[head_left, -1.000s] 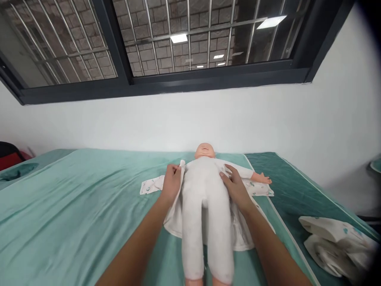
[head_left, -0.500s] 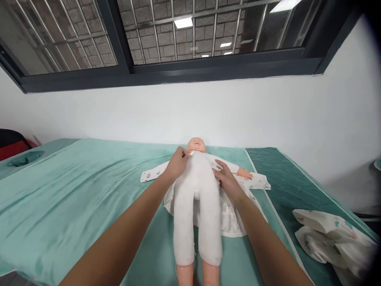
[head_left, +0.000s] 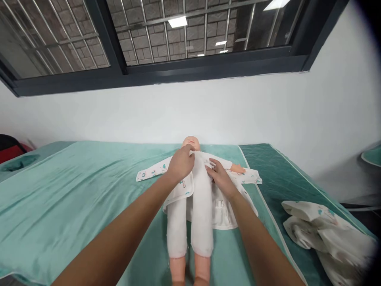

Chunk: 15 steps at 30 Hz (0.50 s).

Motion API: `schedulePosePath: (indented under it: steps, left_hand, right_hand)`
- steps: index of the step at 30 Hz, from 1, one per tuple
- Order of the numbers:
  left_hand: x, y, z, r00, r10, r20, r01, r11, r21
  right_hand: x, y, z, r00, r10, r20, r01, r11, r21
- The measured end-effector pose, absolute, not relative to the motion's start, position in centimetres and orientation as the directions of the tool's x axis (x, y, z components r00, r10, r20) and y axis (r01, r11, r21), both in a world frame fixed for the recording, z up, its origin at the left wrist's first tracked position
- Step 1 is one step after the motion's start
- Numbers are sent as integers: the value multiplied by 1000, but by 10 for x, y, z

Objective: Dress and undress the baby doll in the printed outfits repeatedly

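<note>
A baby doll (head_left: 202,222) with a white cloth body lies face up, its feet toward me. Under and around it is a white printed baby shirt (head_left: 185,190), its sleeves spread to both sides. My left hand (head_left: 181,162) is closed on the shirt's front edge near the doll's neck, and the left front panel lies across the doll's belly. My right hand (head_left: 220,177) rests with fingers apart against the right side of the doll's chest; its fingertips touch the white cloth there. The doll's hand on the right lies over the sleeve.
A light green sheet (head_left: 89,190) covers the bed, with a darker green cover (head_left: 262,163) on the right. Crumpled white printed cloth (head_left: 324,226) lies at the right. Behind are a white wall (head_left: 133,111) and a dark-framed window (head_left: 208,63). A red and black item (head_left: 10,151) sits far left.
My left hand has moved right across the doll's upper chest, bringing the shirt's left front panel over the belly. My right hand stays beside the chest. The view has shifted slightly.
</note>
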State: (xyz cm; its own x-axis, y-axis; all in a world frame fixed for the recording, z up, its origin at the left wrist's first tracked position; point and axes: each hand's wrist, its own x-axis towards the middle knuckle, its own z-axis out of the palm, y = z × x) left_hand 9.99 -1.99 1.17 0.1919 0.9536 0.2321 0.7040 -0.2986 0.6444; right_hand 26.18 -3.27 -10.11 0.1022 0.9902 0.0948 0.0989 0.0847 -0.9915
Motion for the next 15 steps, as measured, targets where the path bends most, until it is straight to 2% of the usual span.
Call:
schedulePosePath:
  steps: [2, 4, 6, 8, 12, 15]
  left_hand:
    - [104, -2, 2, 197, 961, 191, 771, -273, 576]
    - [113, 11, -2, 225, 959, 172, 769, -283, 574]
    - [127, 20, 0, 272, 940, 204, 759, -340, 556]
    - [147, 23, 5, 367, 908, 202, 777, -418, 471]
    - [195, 21, 7, 604, 797, -29, 764, -568, 306]
    - [227, 21, -1, 675, 720, -160, 735, -639, 226]
  right_hand:
    - [263, -32, -101, 95, 990, 105, 134, 92, -987]
    - [264, -33, -99, 90, 988, 126, 173, 109, -979]
    - [264, -35, -96, 74, 985, 159, 219, 139, -966]
    - [262, -39, -91, 55, 980, 189, 270, 167, -948]
    - [260, -45, -86, 16, 969, 247, 344, 227, -911]
    - [264, -43, -90, -74, 944, 321, 406, 322, -855]
